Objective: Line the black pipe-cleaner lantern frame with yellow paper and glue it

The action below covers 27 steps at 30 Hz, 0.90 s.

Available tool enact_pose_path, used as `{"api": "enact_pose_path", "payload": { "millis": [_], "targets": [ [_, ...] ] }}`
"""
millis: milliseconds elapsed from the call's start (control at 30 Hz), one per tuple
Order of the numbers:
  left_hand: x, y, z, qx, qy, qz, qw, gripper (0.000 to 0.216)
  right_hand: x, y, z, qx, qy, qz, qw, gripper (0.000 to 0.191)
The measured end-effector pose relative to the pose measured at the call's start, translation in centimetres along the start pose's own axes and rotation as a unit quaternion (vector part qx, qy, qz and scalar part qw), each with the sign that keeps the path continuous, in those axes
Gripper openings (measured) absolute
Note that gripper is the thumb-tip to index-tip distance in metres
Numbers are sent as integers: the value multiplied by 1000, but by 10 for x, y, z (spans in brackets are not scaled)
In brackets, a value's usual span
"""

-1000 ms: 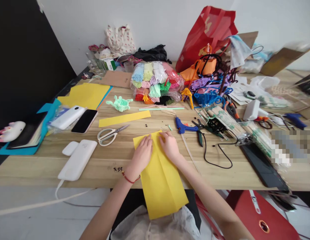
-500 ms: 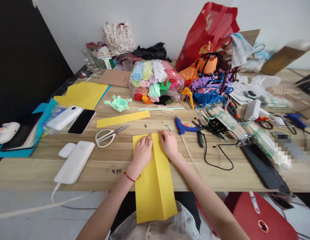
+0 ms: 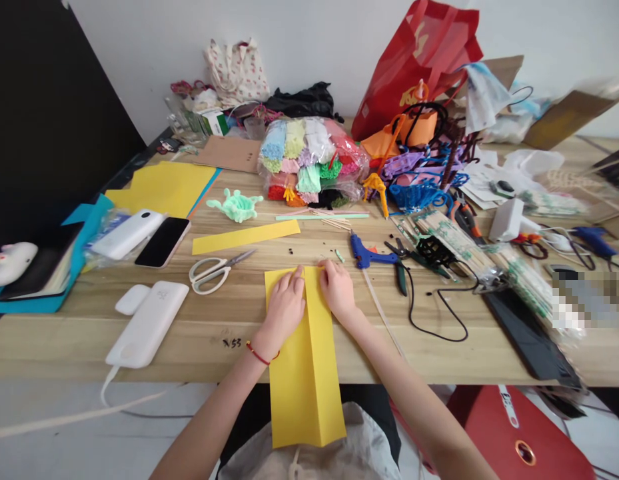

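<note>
One bare left hand (image 3: 284, 307) lies flat, fingers nearly together, on a long, lengthwise-creased yellow paper sheet (image 3: 294, 393), seemingly steadying it; the bare right hand (image 3: 338, 289) curls its fingers at the far right corner, whether pinching is unclear. The sheet overhangs the cluttered wood-grain surface (image 3: 204, 353), before a white wall (image 3: 314, 40).

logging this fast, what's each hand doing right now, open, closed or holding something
Left hand: open, laid palm down on the yellow sheet.
Right hand: curled at the sheet's far right corner; whether it grips it cannot be told.
</note>
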<state>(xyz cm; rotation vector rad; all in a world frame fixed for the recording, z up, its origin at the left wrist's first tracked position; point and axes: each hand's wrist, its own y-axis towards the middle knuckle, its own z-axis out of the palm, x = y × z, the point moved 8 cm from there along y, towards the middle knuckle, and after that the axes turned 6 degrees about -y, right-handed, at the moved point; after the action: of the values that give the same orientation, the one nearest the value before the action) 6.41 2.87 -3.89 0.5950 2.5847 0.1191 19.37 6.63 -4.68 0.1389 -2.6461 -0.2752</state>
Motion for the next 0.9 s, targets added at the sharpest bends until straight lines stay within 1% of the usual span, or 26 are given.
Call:
{"api": "enact_pose_path", "payload": {
  "millis": [167, 433, 633, 800, 900],
  "targets": [
    [0, -3, 1, -8, -9, 1, 1000, 44, -5, -1, 1, 2, 0, 4, 1000, 29],
    [0, -12, 5, 5, -8, 14, 1000, 59, -5, -4, 0, 13, -2, -11, 1000, 32],
    [1, -11, 8, 19, 10, 16, 1000, 71, -3, -15, -4, 32, -4, -17, 999, 21],
    [0, -12, 8, 22, 24, 18, 999, 75, -1, -25, -6, 42, -11, -21, 999, 24],
    [0, -12, 9, 22, 28, 21, 999, 77, -1, -31, -9, 43, -17, -21, 999, 19]
  ]
}}
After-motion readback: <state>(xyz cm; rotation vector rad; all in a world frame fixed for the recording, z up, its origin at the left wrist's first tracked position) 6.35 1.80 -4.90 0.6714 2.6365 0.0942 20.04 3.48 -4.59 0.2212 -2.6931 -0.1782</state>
